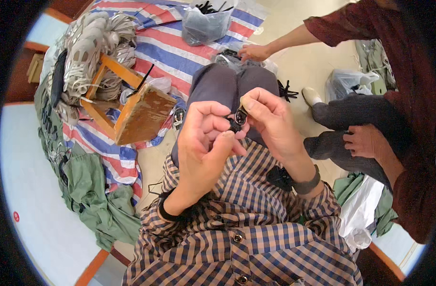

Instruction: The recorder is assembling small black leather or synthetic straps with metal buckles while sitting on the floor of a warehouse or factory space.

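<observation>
Above my lap, my left hand [199, 148] and my right hand [272, 119] meet at small black parts. My right thumb and index finger pinch a shiny black oval piece [240, 116] that looks like a small plastic buckle. Just below it, a darker black bit [234, 126] sits between my left thumb and fingers. The two touch or nearly touch; whether they are joined I cannot tell. A black bundle [280, 178] lies on my lap beside my right wrist.
A wooden stool [144, 117] lies tipped on a striped sheet [170, 52] at left, by a heap of pale straps [91, 52] and green cloth [87, 178]. Ahead stands a bag of black pieces [206, 26]. At right sits a co-worker, whose hand [254, 52] reaches beyond my knees.
</observation>
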Available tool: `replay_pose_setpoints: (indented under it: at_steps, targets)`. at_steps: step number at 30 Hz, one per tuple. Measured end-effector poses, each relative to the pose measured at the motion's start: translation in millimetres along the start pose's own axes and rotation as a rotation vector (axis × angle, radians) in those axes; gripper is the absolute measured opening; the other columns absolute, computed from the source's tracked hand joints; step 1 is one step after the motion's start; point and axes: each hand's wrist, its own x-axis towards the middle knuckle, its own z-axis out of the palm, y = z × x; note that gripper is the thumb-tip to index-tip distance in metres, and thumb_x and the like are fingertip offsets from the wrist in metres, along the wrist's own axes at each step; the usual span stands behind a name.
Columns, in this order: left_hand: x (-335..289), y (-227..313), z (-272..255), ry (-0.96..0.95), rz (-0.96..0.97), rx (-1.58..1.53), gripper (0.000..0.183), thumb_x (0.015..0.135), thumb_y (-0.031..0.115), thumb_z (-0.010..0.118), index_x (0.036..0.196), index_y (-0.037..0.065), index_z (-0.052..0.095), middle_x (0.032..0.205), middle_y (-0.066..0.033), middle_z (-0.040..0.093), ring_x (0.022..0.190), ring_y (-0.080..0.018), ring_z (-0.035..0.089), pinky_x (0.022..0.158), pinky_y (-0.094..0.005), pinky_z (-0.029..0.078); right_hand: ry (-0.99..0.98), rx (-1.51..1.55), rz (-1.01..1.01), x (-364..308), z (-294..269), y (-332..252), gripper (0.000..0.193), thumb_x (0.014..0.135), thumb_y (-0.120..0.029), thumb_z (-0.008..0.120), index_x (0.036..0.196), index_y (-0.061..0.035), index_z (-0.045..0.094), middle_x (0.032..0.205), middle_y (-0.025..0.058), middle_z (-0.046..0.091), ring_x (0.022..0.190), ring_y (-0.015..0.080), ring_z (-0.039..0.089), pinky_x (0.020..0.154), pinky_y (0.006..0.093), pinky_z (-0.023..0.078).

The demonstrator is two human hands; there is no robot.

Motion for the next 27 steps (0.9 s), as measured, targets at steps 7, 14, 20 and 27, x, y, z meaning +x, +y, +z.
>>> replay_pose_setpoints:
  at_steps: [7, 14, 20, 27]
  targets:
    - [-15.0, 12.8, -48.2, -0.046, -0.176, -0.083, 0.032, 0.093, 0.026, 0.036, 0.097, -0.003, 0.048, 0.081, -0.0195, 0.063, 0.064, -0.0227, 0.063, 0.059, -0.0285, 0.05, -0.141, -0.302, -0.135, 23.1, 36.6, -10.4, 0.016, 0.087, -0.017, 0.057, 0.082, -0.0015, 0.057, 0.068, -0.0004, 0.056, 0.061, 0.0054, 0.052, 0.055, 0.0191, 0.042]
    - [-20.4, 18.5, -81.1, -0.252, -0.391, -0.414, 0.05, 0.092, 0.034, 0.03, 0.103, -0.008, 0.053, 0.08, -0.0175, 0.063, 0.065, -0.0213, 0.061, 0.062, -0.0284, 0.049, -0.317, -0.405, -0.139, 26.4, 68.2, 2.6, 0.015, 0.086, -0.015, 0.058, 0.084, 0.0, 0.059, 0.072, -0.0001, 0.058, 0.069, 0.0052, 0.051, 0.062, 0.0205, 0.042]
    - [-25.8, 1.9, -96.2, -0.314, -0.472, -0.734, 0.045, 0.092, 0.036, 0.036, 0.11, -0.002, 0.053, 0.068, -0.0054, 0.053, 0.044, -0.0067, 0.03, 0.045, -0.0198, 0.025, -0.357, -0.53, -0.166, 29.3, 76.8, 11.8, 0.014, 0.085, -0.013, 0.059, 0.083, 0.0007, 0.059, 0.077, 0.0022, 0.056, 0.07, 0.0077, 0.053, 0.065, 0.0215, 0.042]
    - [-31.6, -10.4, -78.0, -0.027, -0.068, -0.205, 0.027, 0.093, 0.028, 0.042, 0.097, 0.003, 0.053, 0.067, 0.0015, 0.051, 0.047, -0.0028, 0.031, 0.044, -0.0184, 0.024, -0.197, -0.507, -0.203, 22.4, 84.7, 16.8, 0.01, 0.082, -0.008, 0.061, 0.081, 0.0018, 0.058, 0.084, 0.0049, 0.056, 0.075, 0.0096, 0.055, 0.067, 0.0233, 0.045]
